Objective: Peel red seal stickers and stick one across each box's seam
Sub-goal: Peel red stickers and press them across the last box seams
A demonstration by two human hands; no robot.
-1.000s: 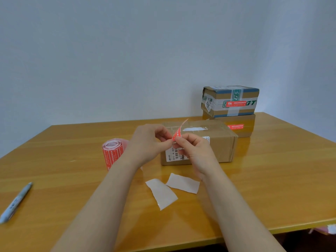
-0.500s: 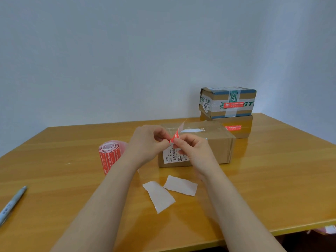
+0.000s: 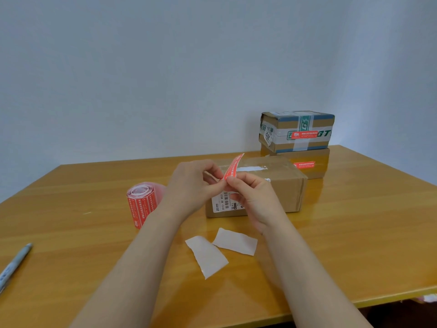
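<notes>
Both hands meet above the near end of a brown cardboard box [image 3: 281, 188] with a clear-taped top seam and a white shipping label on its front. My left hand [image 3: 191, 185] and my right hand [image 3: 250, 195] pinch the lower end of a red seal sticker [image 3: 233, 166], which stands up between them. A white strip of backing shows under my right fingers. A roll of red seal stickers [image 3: 142, 202] stands left of my left hand. Two stacked boxes [image 3: 298, 132] at the back right each carry a red sticker.
Two torn white backing papers [image 3: 208, 255] lie on the wooden table [image 3: 354, 233] between my forearms. A grey marker pen [image 3: 13, 265] lies at the far left edge. The table's front edge runs close on the right. A plain wall stands behind.
The red sticker now stands longer and freer above my fingers than before. Both hands stay pinched together over the box's near end.
</notes>
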